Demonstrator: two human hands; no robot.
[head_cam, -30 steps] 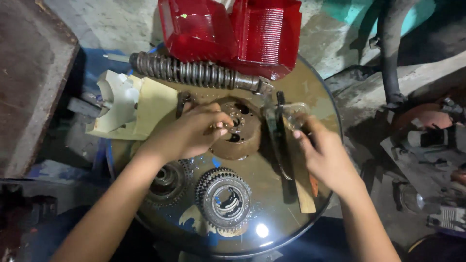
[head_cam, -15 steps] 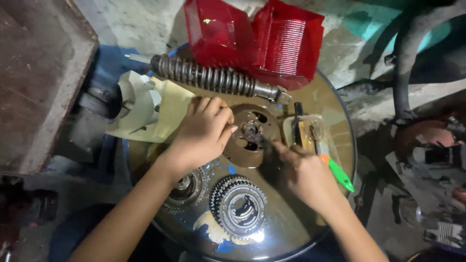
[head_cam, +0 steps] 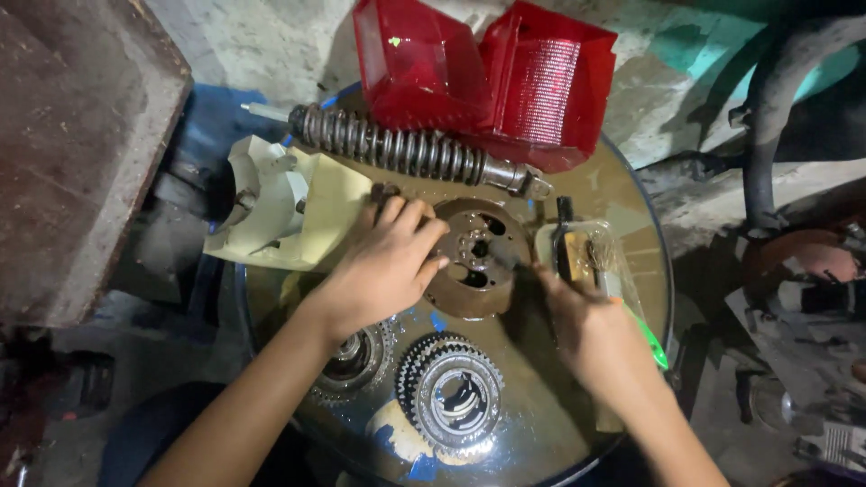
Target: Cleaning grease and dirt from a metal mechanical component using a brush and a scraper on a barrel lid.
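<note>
Oily and round, the metal drum top (head_cam: 577, 397) serves as my bench. My left hand (head_cam: 388, 266) lies flat, fingers spread, on the brown perforated disc (head_cam: 478, 257) at its middle. My right hand (head_cam: 586, 329) grips a green-handled tool (head_cam: 645, 329) whose tip touches the disc's centre. Below sit two gears (head_cam: 451, 397).

Hub disc (head_cam: 475, 261) btwn hands; gear (head_cam: 451, 397) in front, prob. touching.

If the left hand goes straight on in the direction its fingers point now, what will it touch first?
The left hand points up and to the right, its fingers resting at the rim of the brown round metal plate. Going on, it would probably cross that plate's rim and then reach the coil-spring shock absorber, though depth is unclear.
</note>
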